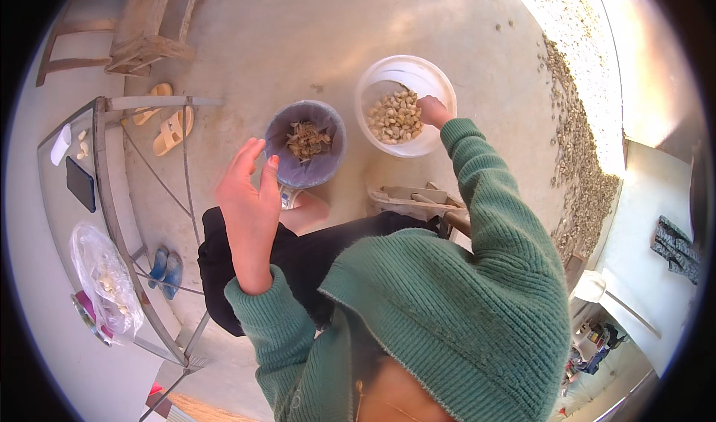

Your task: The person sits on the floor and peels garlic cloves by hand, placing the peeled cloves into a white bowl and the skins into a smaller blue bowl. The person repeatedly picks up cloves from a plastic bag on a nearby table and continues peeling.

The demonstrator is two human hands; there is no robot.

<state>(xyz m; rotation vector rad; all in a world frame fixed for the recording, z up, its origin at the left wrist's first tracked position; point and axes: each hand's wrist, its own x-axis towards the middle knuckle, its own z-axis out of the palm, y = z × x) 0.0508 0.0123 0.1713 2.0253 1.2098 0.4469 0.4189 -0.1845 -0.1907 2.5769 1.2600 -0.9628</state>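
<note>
My left hand (253, 181) is raised beside the near left rim of a lined bin (335, 159), fingers apart, with nothing seen between them. Dry brown husks (307, 141) lie at the bottom of that bin. My right hand (433, 110) reaches inside a white plastic bucket (414, 65), at the right edge of a heap of pale nut-like or bulb-like pieces (393, 117). Its fingertips point down and are partly hidden, so whether they grip a piece cannot be told.
A metal-framed table (106, 170) on the left holds a dark tablet-like device (80, 184) and a plastic bag (106, 288). A wooden chair (142, 25) lies beyond. Sandals (173, 131) and blue shoes (173, 276) are on the floor. Small pieces (576, 198) spread along the right.
</note>
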